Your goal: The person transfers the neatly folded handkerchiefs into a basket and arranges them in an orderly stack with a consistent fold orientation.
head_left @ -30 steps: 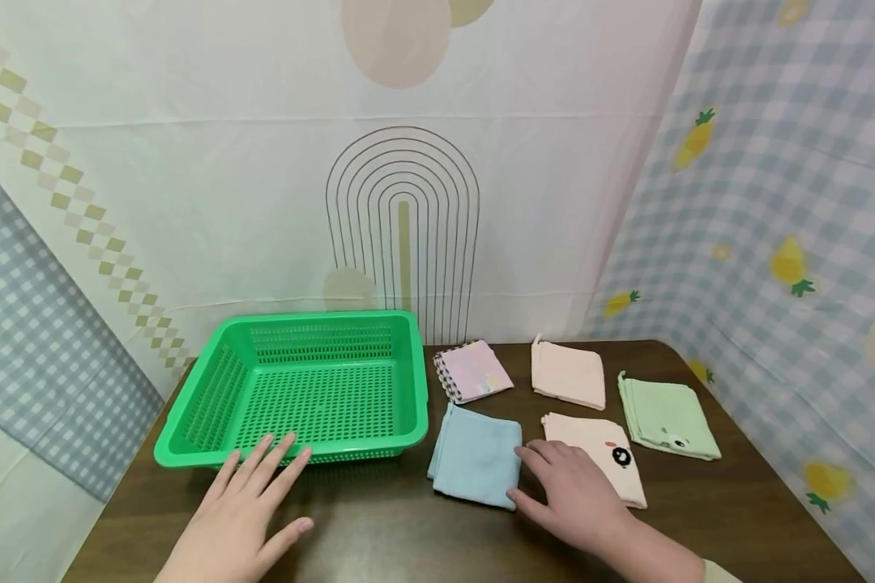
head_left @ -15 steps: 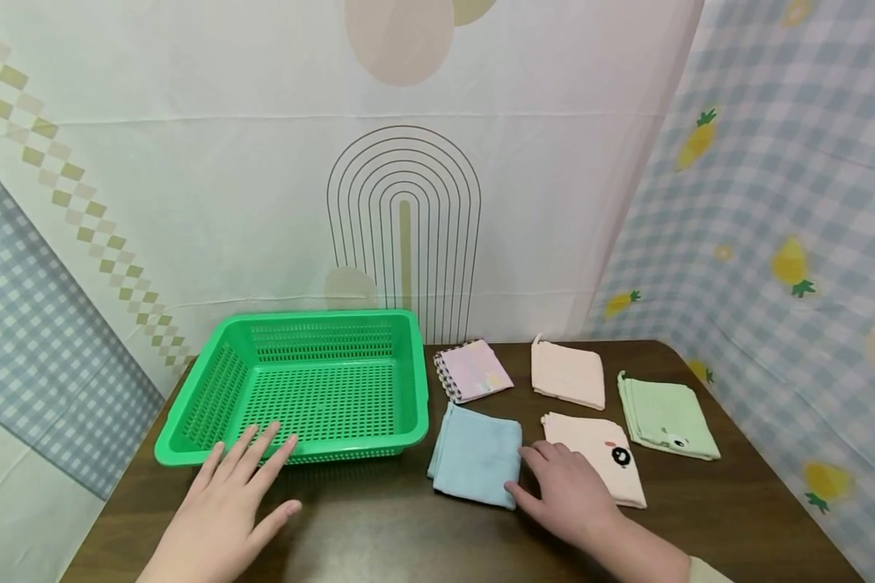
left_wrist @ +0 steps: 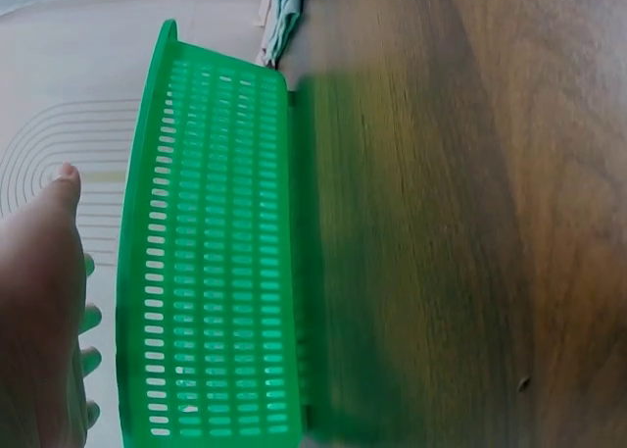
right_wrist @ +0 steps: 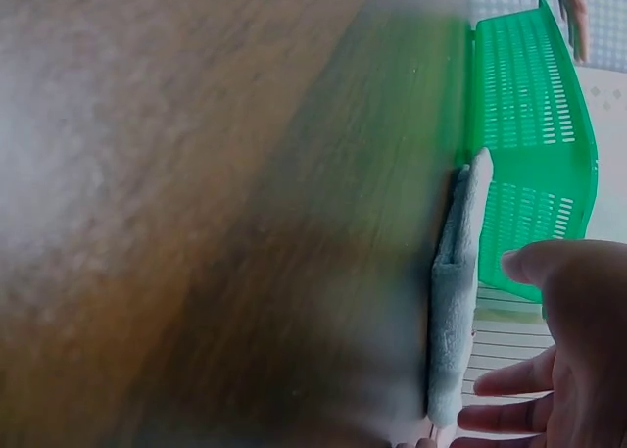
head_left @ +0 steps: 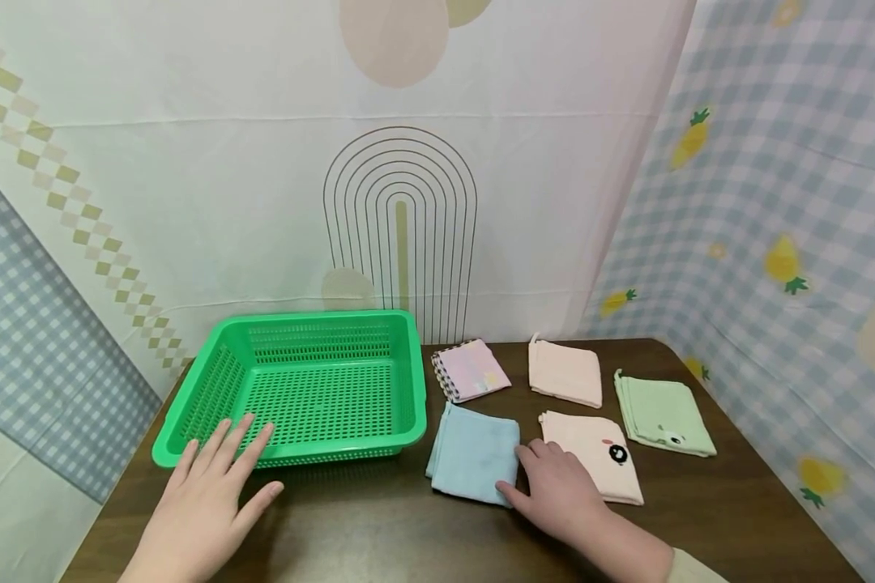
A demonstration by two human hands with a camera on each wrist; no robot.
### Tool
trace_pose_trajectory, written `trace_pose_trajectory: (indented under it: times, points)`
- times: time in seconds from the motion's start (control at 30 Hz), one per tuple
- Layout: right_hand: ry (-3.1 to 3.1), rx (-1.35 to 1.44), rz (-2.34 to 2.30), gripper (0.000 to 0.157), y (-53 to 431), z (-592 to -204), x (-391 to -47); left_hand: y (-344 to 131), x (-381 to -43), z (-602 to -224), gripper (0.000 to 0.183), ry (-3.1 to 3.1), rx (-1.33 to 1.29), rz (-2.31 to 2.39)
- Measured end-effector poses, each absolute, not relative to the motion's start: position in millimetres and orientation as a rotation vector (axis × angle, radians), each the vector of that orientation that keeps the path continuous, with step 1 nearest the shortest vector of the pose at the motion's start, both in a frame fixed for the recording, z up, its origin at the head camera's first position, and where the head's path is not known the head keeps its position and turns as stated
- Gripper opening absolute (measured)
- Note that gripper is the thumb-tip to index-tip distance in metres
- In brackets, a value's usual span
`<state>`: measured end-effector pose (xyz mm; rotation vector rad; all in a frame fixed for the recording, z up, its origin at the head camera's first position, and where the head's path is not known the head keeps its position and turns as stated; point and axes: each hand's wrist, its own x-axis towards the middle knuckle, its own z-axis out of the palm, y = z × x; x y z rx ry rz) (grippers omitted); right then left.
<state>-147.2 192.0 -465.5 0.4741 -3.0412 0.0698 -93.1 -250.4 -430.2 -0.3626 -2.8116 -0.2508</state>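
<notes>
A green plastic basket (head_left: 401, 441) stands at the left of the table with nothing inside. My left hand (head_left: 197, 514) hovers with spread fingers over its near left rim, apart from the wall in the left wrist view. A folded light blue towel (head_left: 474, 457) lies right of the basket. My right hand (head_left: 557, 490) is at that towel's right edge, thumb and fingers apart and pinching nothing; in the right wrist view the thumb stands off the cloth. Partly covered by this hand is a pale pink towel (head_left: 598, 445) with a black embroidered face.
Behind lie a lilac towel (head_left: 474, 368) with a checked edge and a plain pink towel (head_left: 565, 372). A folded green towel (head_left: 667, 413) is at the far right of the brown table (head_left: 379, 534). Patterned cloth (head_left: 277, 202) hangs behind the table.
My left hand has drifted left along the basket's near rim. My right hand has shifted slightly left, its thumb now overlapping the blue towel's corner. The basket and towels have stayed put.
</notes>
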Motion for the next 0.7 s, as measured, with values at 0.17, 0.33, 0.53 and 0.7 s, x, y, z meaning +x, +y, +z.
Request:
trace_pose_trajectory:
  times: [0.17, 0.33, 0.53, 0.7]
  points:
    - [-3.057, 0.453, 0.037, 0.07, 190.6, -469.0, -149.3, -255.2, -96.0, -428.9, 0.074, -2.831, -0.325, -0.29]
    - [-3.08, 0.433, 0.035, 0.072, 189.9, -471.9, -153.3, -259.2, -98.6, -429.0, 0.074, -2.843, -0.31, -0.315]
    - [-3.103, 0.41, 0.047, 0.074, 190.2, -474.9, -157.8, -264.2, -101.4, -429.2, 0.074, -2.853, -0.292, -0.318]
    - [-3.087, 0.394, 0.062, 0.074, 190.2, -475.7, -160.0, -268.6, -103.9, -429.8, 0.074, -2.855, -0.28, -0.315]
